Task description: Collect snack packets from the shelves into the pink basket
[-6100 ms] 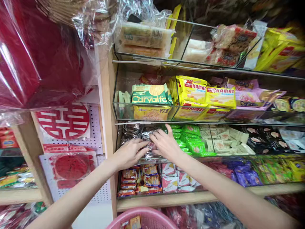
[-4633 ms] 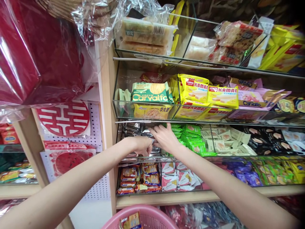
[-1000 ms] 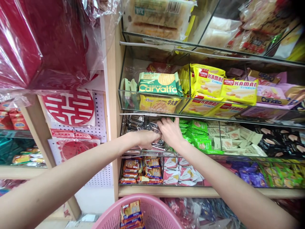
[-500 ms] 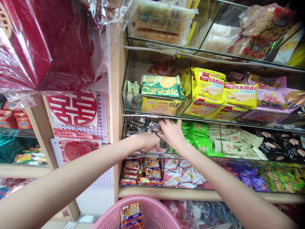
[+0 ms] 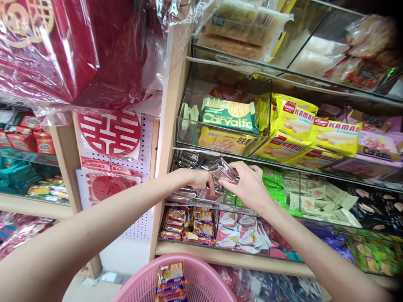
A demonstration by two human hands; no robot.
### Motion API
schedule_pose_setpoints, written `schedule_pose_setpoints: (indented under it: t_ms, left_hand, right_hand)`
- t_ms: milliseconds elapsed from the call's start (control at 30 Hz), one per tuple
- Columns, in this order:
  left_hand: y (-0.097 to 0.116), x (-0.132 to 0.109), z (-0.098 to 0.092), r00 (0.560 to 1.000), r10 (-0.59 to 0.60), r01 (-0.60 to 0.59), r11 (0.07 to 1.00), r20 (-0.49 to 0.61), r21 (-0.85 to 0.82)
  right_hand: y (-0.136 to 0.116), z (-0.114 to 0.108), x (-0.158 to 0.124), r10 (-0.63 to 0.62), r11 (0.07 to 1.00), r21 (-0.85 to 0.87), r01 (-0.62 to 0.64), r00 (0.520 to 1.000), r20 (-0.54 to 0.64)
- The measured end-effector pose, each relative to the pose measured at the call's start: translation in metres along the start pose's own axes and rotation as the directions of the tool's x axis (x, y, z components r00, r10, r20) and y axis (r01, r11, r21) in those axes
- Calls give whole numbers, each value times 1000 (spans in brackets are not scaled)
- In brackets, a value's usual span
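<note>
My right hand is closed on a shiny silver-wrapped snack packet, thumb on the near side, above the compartment. Close by on its left, my left hand has its fingers curled down among the other silver packets; what they grip is hidden. Green snack packets lie just behind and right of my right hand. Below my arms stands a pink plastic basket with several orange-and-blue biscuit packets in it.
A glass-fronted shelf above holds Carvalfo biscuits and yellow Kaman packs. Pink-and-white packets fill a compartment below. A wooden post borders the shelves on the left; a plastic-wrapped red bag hangs beside it.
My right hand has drawn a silver packet up and toward me out of the compartment. My left hand stays low among the packets. The view has shifted and tilted slightly.
</note>
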State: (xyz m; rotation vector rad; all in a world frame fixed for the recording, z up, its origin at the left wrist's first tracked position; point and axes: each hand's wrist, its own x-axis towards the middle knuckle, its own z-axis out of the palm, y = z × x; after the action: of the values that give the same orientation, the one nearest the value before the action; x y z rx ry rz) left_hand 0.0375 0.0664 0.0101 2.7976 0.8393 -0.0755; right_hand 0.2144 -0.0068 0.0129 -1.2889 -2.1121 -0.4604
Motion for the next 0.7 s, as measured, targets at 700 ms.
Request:
schedule_pose_setpoints:
  t_ms: [700]
  left_hand:
    - [-9, 2, 4, 992, -26, 2, 983, -127, -183]
  right_hand:
    - [9, -15, -7, -211, 976, 121, 179, 912, 352]
